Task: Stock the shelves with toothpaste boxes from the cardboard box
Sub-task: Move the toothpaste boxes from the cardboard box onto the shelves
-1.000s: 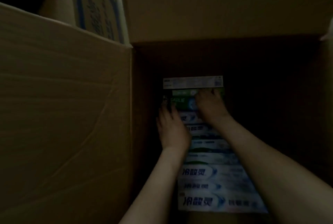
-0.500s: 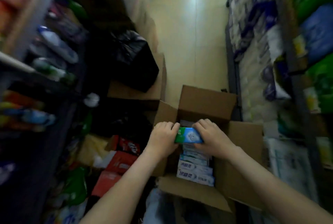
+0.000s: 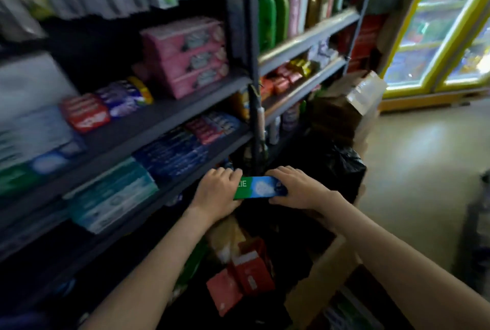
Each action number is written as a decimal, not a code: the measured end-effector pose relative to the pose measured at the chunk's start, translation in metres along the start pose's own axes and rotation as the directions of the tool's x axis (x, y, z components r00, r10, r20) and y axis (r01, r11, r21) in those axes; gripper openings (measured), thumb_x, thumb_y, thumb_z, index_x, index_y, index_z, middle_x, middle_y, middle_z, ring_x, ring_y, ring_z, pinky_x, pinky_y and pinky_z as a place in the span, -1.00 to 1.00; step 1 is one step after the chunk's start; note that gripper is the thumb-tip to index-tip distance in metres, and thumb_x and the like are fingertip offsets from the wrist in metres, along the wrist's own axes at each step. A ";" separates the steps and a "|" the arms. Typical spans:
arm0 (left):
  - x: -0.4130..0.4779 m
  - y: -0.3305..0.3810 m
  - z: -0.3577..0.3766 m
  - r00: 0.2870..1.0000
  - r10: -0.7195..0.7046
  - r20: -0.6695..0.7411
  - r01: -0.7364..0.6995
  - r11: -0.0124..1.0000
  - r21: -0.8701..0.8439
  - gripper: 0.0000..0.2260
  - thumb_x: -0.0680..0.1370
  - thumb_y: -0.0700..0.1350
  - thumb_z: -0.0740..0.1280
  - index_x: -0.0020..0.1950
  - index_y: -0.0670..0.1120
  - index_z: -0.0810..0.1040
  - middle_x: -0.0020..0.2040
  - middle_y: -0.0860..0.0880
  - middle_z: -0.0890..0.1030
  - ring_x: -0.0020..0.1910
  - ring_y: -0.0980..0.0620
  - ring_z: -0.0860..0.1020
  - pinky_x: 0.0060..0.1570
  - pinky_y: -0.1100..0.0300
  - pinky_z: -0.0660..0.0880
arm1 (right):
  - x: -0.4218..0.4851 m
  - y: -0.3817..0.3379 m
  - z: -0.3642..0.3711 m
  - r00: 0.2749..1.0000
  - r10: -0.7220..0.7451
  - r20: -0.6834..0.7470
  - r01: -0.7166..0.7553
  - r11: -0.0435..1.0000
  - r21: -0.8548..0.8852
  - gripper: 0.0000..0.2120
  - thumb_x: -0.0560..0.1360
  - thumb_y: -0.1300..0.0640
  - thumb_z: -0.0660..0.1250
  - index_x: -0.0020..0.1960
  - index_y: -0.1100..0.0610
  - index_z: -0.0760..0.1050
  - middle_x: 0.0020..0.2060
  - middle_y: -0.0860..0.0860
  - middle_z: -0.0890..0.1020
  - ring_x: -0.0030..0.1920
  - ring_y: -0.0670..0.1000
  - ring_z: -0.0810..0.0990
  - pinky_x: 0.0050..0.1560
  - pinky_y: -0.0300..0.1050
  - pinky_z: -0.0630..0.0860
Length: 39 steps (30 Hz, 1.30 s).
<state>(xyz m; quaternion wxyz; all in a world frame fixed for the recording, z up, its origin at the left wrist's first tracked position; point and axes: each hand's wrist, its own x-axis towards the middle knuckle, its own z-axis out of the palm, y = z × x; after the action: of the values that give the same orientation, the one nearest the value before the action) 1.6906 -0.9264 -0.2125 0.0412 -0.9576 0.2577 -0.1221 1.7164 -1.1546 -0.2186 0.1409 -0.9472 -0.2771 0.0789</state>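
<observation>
Nearest the camera, both forearms are cut off by the lower edge of the frame. The cardboard box (image 3: 320, 274) is seen only as a tan flap at lower right, and its inside is hidden in shadow. Just left of it, red packets (image 3: 246, 276) are piled, their print too blurred to read.

Further out, a green-and-blue toothpaste box (image 3: 261, 188) is held level in the air before the lower shelf edge. Its left end is gripped by the left hand (image 3: 218, 191), with the fingers curled over the top. Its right end is gripped by the right hand (image 3: 299, 189), with the thumb underneath. Only the letters "LIE" can be read on it. Whether more boxes are held beneath cannot be told.

Behind the hands, a black bag (image 3: 339, 168) is largely lost in darkness. To the left, teal boxes (image 3: 114, 194), blue boxes (image 3: 172, 154) and pink boxes (image 3: 191, 56) are carried on dark shelves (image 3: 185, 103), all smeared by blur. Bottles (image 3: 273, 14) are ranged in the farther bay. Farthest off, a yellow-framed cooler (image 3: 437, 38) is cut by the right edge, and its contents are washed out.
</observation>
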 end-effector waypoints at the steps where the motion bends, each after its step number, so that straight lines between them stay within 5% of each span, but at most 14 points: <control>1: -0.011 -0.024 -0.011 0.998 -0.052 -0.030 0.053 0.998 0.017 -0.43 0.11 0.09 0.61 -0.02 -0.18 0.59 -0.27 -0.09 0.60 -0.33 -0.12 0.58 -0.33 0.14 0.50 | 0.022 -0.020 -0.009 0.998 -0.054 -0.008 0.054 0.999 -0.005 -0.35 0.42 -0.15 0.39 0.42 0.06 0.29 0.23 0.01 0.45 0.25 0.03 0.39 0.25 -0.08 0.29; 11: -0.121 -0.178 -0.085 0.874 -0.402 -0.274 0.461 0.864 0.202 -0.33 0.08 0.03 0.65 0.12 -0.17 0.60 -0.06 -0.10 0.63 -0.09 -0.10 0.62 -0.10 0.07 0.56 | 0.180 -0.199 -0.044 0.844 -0.492 -0.214 0.490 0.869 -0.063 -0.39 0.38 0.05 0.48 0.35 0.21 0.38 0.18 0.10 0.45 0.21 0.10 0.37 0.26 -0.07 0.33; 18: -0.173 -0.227 -0.095 0.787 -0.513 -0.341 0.594 0.779 0.198 -0.36 0.14 -0.04 0.63 0.16 -0.15 0.57 0.02 -0.09 0.61 -0.02 -0.10 0.59 0.01 0.05 0.54 | 0.227 -0.270 -0.037 0.782 -0.577 -0.234 0.597 0.802 0.018 -0.38 0.38 0.03 0.50 0.35 0.12 0.34 0.19 0.01 0.40 0.22 -0.02 0.28 0.15 -0.28 0.23; 28: -0.182 -0.301 -0.116 0.684 -0.604 -0.409 0.714 0.668 0.209 -0.42 0.21 -0.07 0.62 0.17 -0.17 0.56 0.05 -0.10 0.60 0.01 -0.13 0.58 0.01 0.03 0.51 | 0.295 -0.336 -0.054 0.803 -0.538 -0.255 0.582 0.801 0.143 -0.40 0.43 0.22 0.44 0.41 0.19 0.30 0.32 0.08 0.33 0.31 0.03 0.25 0.30 -0.30 0.13; 31: -0.170 -0.324 -0.120 0.659 -0.659 -0.363 0.746 0.634 0.204 -0.42 0.31 -0.01 0.57 0.26 -0.15 0.51 0.13 -0.09 0.57 0.11 -0.11 0.54 0.11 0.04 0.44 | 0.315 -0.341 -0.060 0.855 -0.433 -0.286 0.492 0.851 0.181 -0.49 0.49 0.33 0.31 0.42 0.23 0.30 0.35 0.12 0.33 0.34 0.11 0.27 0.36 -0.20 0.17; 35: -0.157 -0.349 -0.110 0.594 -0.765 -0.251 0.804 0.574 0.153 -0.31 0.48 0.14 0.38 0.48 -0.13 0.20 0.37 -0.06 0.35 0.36 -0.06 0.30 0.30 0.10 0.17 | 0.326 -0.341 -0.065 0.889 -0.408 -0.207 0.438 0.891 0.124 -0.50 0.53 0.37 0.16 0.45 0.18 0.28 0.38 0.12 0.36 0.35 0.14 0.29 0.39 -0.06 0.23; 39: -0.149 -0.368 -0.101 0.542 -0.823 -0.172 0.841 0.531 0.106 -0.32 0.50 0.13 0.36 0.51 -0.07 0.16 0.37 -0.07 0.27 0.37 -0.07 0.22 0.30 0.06 0.14 | 0.333 -0.340 -0.071 0.890 -0.439 -0.121 0.454 0.878 0.153 -0.39 0.49 0.45 0.12 0.49 0.12 0.21 0.45 0.09 0.30 0.43 0.11 0.22 0.41 -0.16 0.13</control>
<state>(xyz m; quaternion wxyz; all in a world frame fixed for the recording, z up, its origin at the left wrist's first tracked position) 1.7176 -0.5351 -0.0947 0.0494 -0.9493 -0.2394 -0.1974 1.8395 -0.7145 -0.0693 0.2503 -0.8438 -0.4738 0.0296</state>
